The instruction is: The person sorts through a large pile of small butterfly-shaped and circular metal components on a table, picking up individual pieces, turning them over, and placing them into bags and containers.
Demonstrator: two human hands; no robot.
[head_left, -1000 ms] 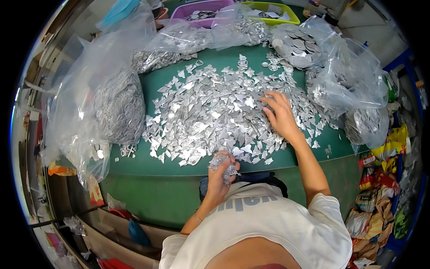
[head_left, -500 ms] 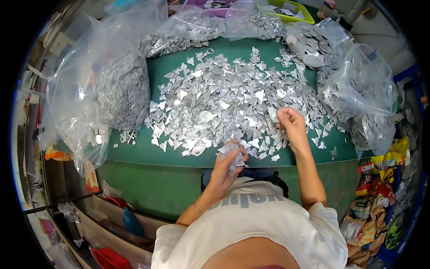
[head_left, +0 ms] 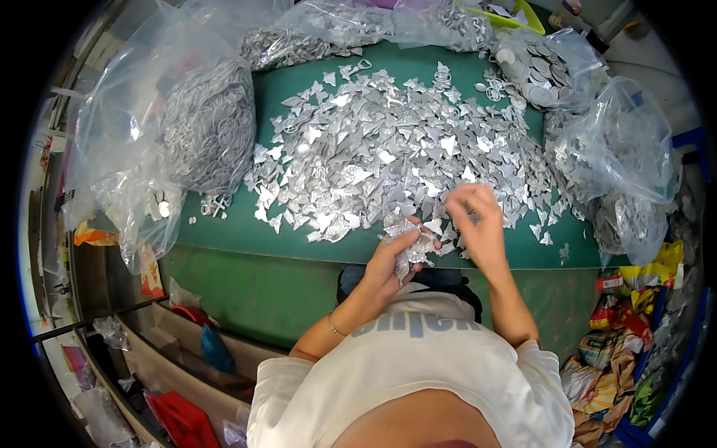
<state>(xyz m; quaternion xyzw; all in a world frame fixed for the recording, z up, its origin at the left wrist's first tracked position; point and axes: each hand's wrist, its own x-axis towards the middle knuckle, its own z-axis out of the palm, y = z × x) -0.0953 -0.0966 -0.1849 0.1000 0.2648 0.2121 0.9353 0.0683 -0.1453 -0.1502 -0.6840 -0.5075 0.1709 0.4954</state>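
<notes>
A broad heap of flat silver-grey metal pieces [head_left: 373, 157], many with pointed, winged outlines, covers the middle of the green tabletop [head_left: 224, 239]. At the near edge, my left hand [head_left: 394, 257] is closed around a bunch of these metal pieces [head_left: 414, 250], which stick out past the thumb and fingers. My right hand [head_left: 479, 224] hovers just right of that bunch, over the near side of the heap. Its fingers are bent and smeared by motion, so whether a piece is between them cannot be made out.
A large clear bag of grey rings [head_left: 208, 131] stands at the left. Bags of metal parts [head_left: 328, 30] line the back, one bag of round discs [head_left: 541, 75] at the back right. More bags [head_left: 612, 149] sit at the right. A yellow-green tray [head_left: 526, 19] is behind.
My right hand has moved left and nearer to my left hand; the light piece at its fingertips no longer shows. The left hand has shifted slightly right. The whole view has shifted a little.
</notes>
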